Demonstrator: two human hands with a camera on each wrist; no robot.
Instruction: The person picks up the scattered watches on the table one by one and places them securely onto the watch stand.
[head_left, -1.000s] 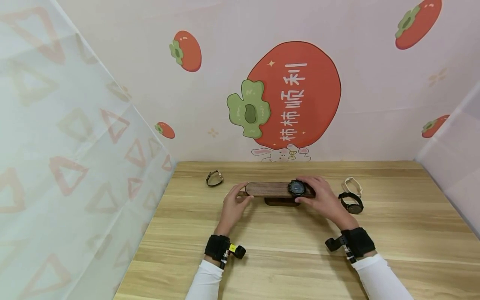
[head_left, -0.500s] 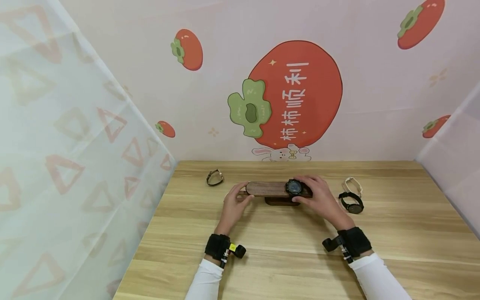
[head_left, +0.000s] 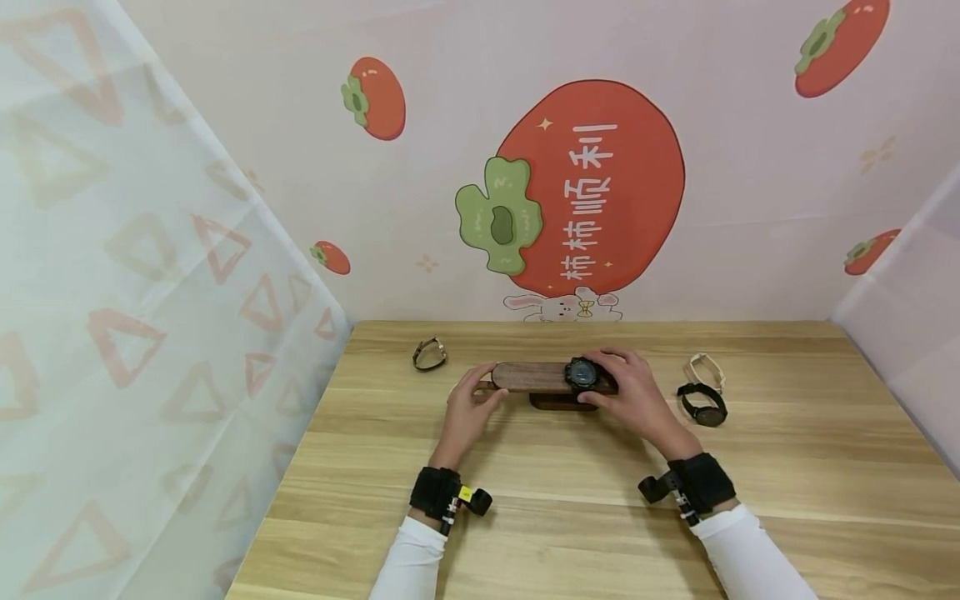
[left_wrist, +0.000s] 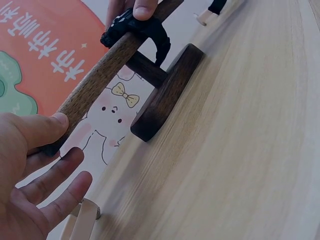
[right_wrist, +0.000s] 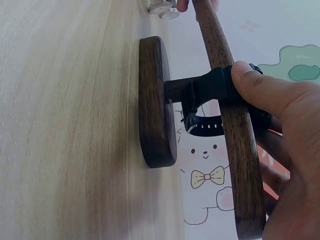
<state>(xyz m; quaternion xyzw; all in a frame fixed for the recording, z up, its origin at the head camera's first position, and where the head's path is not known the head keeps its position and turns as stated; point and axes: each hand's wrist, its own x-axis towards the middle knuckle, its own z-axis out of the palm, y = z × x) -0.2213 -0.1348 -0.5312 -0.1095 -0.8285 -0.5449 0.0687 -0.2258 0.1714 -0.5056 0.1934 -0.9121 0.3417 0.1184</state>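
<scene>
Your left hand (head_left: 468,410) pinches the wooden stand (head_left: 529,377) at its nine o'clock end. Your right hand (head_left: 637,395) grips the black watch (head_left: 582,374) looped round it toward three.

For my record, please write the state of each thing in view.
Wooden stand: upright
Large black watch: looped around bar
Plain black watch: off stand, looped
White watch: off stand, looped
Leftmost watch: off stand, looped
Left hand: holds bar's end
Right hand: grips large black watch
</scene>
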